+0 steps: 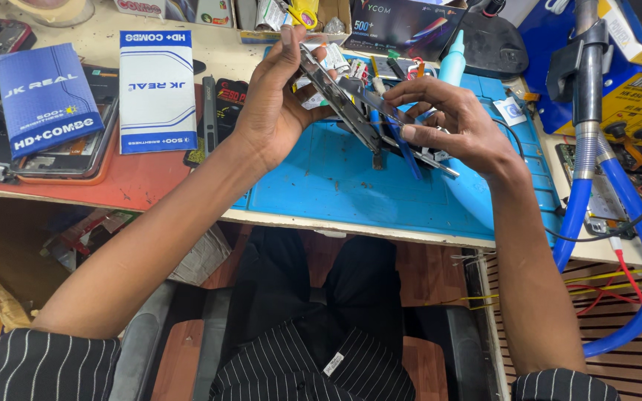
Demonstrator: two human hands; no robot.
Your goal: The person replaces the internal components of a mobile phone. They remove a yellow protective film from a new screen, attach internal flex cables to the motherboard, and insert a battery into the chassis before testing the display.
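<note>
Above the blue work mat (351, 182), the left hand (276, 104) holds a dark, flat phone frame (339, 100) edge-on and tilted, fingers wrapped along its upper end. The right hand (455, 122) pinches a thin metal tool (410, 145) against the frame's lower part. Left of the mat, on the red pad (143, 182), lie a white box (156, 89) and a blue box (46, 96). Right of the mat, a blue hose (637, 230) curves down past the bench edge
</note>
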